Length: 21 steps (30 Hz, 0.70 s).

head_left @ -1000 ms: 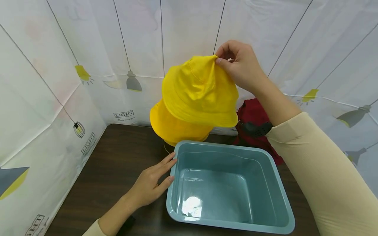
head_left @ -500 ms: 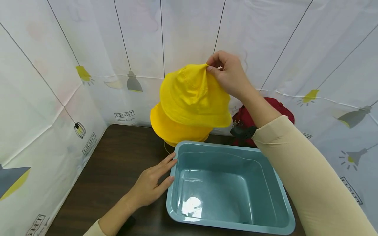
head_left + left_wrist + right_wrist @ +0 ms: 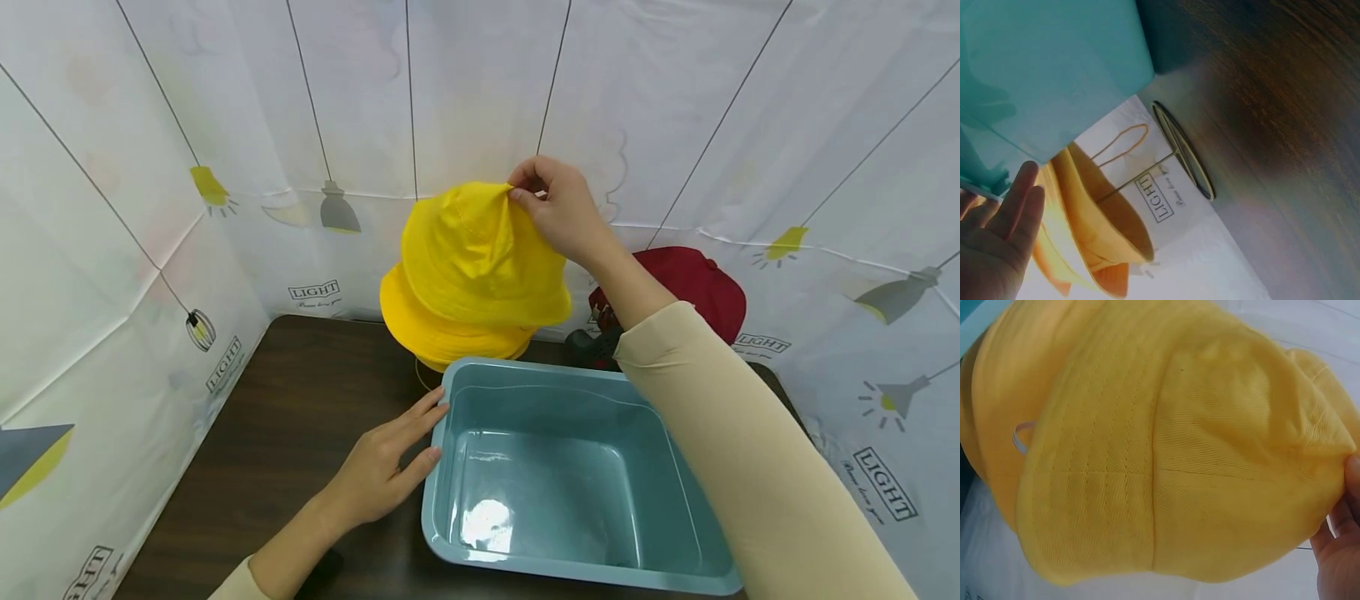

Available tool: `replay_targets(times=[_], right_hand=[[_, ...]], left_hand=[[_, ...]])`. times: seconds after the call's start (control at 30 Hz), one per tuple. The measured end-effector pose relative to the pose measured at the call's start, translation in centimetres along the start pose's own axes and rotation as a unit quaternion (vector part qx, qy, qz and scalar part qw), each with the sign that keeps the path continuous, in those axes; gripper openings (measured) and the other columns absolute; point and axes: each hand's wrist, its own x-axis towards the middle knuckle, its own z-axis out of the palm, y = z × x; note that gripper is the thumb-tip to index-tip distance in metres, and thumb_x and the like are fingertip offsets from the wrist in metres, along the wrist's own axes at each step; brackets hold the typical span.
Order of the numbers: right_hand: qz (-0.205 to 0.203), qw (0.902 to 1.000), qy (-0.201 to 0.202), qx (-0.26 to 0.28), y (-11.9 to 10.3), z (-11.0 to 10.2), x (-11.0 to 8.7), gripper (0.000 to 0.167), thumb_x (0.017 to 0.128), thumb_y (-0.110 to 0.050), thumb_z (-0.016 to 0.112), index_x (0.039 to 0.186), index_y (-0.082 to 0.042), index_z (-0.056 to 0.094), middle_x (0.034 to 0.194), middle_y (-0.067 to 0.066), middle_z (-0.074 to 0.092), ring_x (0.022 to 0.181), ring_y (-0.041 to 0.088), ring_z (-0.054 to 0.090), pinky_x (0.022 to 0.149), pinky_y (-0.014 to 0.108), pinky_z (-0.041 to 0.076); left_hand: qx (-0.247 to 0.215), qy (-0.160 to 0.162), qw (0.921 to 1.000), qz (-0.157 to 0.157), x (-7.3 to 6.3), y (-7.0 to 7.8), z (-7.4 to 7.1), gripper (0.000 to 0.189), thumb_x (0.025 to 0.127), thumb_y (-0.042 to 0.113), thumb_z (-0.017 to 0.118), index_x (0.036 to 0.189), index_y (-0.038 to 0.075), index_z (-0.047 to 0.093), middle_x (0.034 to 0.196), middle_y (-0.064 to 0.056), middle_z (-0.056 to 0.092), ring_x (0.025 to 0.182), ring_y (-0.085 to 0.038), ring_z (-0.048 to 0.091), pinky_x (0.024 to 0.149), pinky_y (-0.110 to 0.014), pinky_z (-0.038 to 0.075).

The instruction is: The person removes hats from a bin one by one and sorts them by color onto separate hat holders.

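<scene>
My right hand (image 3: 558,208) pinches the crown of a yellow bucket hat (image 3: 483,267) between thumb and fingers. This hat overlaps the top of another yellow bucket hat (image 3: 435,321) behind the bin. In the right wrist view, the pinched hat's stitched brim (image 3: 1097,481) fills the middle, with the fingers at the right edge. Fingers straight, my left hand (image 3: 382,471) rests against the left rim of a blue-green plastic bin (image 3: 570,575). From the left wrist view, a thin metal stand with a ring base (image 3: 1188,156) rises into the hats (image 3: 1104,219).
A dark red cap (image 3: 697,287) stands behind the right forearm, partly hidden by it. The bin sits on a dark wooden table (image 3: 247,442). White sheets (image 3: 480,75) printed with lamps close off the back and left side.
My right hand has come down and to the left with the yellow bucket hat, bringing it lower over the other hat. More of the red cap shows. The left hand has stayed put.
</scene>
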Motion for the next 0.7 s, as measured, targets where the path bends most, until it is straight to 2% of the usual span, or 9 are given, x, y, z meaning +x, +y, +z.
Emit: replay_targets(times=[0.3, 0.5, 0.7], right_hand=[[0.025, 0.9997, 0.001, 0.005, 2.0, 1.8, -0.4, 0.005, 0.103, 0.002, 0.062, 0.107, 0.002, 0.065, 0.106, 0.015, 0.066, 0.097, 0.024, 0.058, 0.089, 0.029, 0.052], [0.036, 0.9991, -0.006, 0.020, 2.3, 2.6, -0.8, 0.006, 0.103, 0.001, 0.062, 0.108, 0.002, 0.064, 0.107, 0.016, 0.065, 0.096, 0.026, 0.058, 0.089, 0.030, 0.053], [0.030, 0.9993, -0.013, 0.020, 2.4, 3.5, -1.2, 0.007, 0.103, 0.001, 0.062, 0.109, 0.003, 0.065, 0.108, 0.017, 0.065, 0.097, 0.027, 0.059, 0.090, 0.032, 0.053]], left_hand=[[0.003, 0.003, 1.0000, 0.006, 0.1, 0.1, 0.0, 0.053, 0.104, 0.018, 0.062, 0.154, 0.004, 0.051, 0.167, -0.007, 0.038, 0.143, -0.026, 0.051, 0.109, -0.050, 0.049], [-0.002, 0.001, 1.0000, 0.002, 0.1, 0.2, 0.0, 0.053, 0.104, 0.018, 0.062, 0.154, 0.005, 0.051, 0.167, -0.006, 0.038, 0.144, -0.025, 0.049, 0.110, -0.049, 0.048], [-0.001, 0.003, 1.0000, 0.005, 0.2, 0.2, 0.0, 0.054, 0.104, 0.019, 0.062, 0.155, 0.007, 0.051, 0.167, -0.007, 0.038, 0.144, -0.025, 0.050, 0.109, -0.050, 0.049]])
